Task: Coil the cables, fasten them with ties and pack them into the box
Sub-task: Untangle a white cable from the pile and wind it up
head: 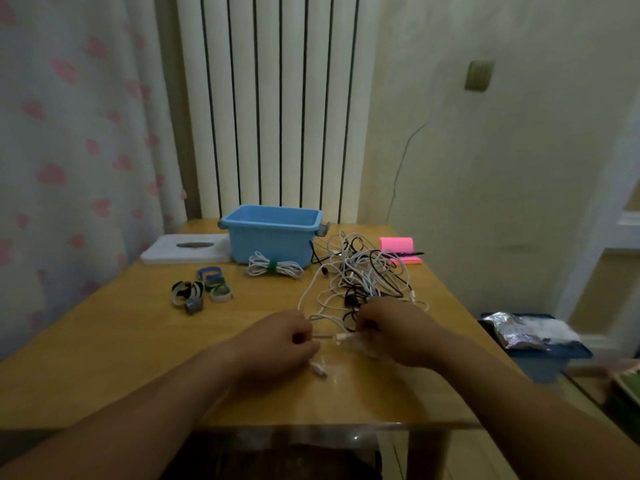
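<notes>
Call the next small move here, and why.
Probably draw the thin white cable toward yourself, out of the tangled pile of white and black cables. The left hand and right hand both pinch it, yet it trails into that pile, so coiling now would likely snag.

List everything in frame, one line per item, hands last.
table: one, wood, foreground
box: one, light blue, open, far middle of table
coiled cable: one, white with green tie, in front of box
loose cables: one tangle, white and black, right of box
ties: several, blue, green, black, grey, left of centre
flat case: one, white, left of box
sticky notes: one pad, pink, far right
pen: one, black, across the pad
radiator: one, white, behind table
curtain: one, pale with pink shapes, left
wall plate: one, olive, right wall
bin: one, dark blue, floor right
foil bags: count unclear, silver, on bin
left hand: grips a white cable
right hand: holds the same cable
</notes>
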The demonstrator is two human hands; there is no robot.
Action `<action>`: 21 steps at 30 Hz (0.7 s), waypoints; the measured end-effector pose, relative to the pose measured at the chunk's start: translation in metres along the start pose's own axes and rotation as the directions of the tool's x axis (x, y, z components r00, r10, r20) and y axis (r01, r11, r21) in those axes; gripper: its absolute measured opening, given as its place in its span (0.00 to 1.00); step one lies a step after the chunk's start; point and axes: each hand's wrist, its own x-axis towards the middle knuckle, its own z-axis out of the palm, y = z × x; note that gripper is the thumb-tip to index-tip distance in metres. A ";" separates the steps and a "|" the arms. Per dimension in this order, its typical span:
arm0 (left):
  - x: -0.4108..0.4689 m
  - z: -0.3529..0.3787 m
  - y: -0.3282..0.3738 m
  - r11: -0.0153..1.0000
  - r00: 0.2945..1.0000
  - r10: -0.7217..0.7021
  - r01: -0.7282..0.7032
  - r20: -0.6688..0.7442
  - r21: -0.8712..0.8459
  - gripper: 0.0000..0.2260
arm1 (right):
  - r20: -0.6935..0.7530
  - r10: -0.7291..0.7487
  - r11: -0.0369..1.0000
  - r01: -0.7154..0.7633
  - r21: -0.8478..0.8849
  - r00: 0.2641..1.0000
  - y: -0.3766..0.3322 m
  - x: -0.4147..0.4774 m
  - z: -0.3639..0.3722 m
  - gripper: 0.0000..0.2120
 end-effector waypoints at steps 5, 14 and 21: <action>0.003 -0.009 0.002 0.984 0.981 -0.105 0.079 -0.161 -0.160 0.06 | -0.366 0.188 0.910 -0.022 0.413 0.911 0.005 0.006 -0.040 0.04; 0.044 -0.104 0.045 0.984 0.762 0.179 -0.152 -0.622 0.096 0.38 | -0.362 0.024 0.937 0.105 0.332 0.932 -0.058 0.072 -0.126 0.05; 0.052 -0.130 0.033 0.993 0.873 0.018 -0.073 -0.488 -0.093 0.06 | -0.366 0.077 0.810 0.156 0.565 0.927 -0.078 0.095 -0.116 0.04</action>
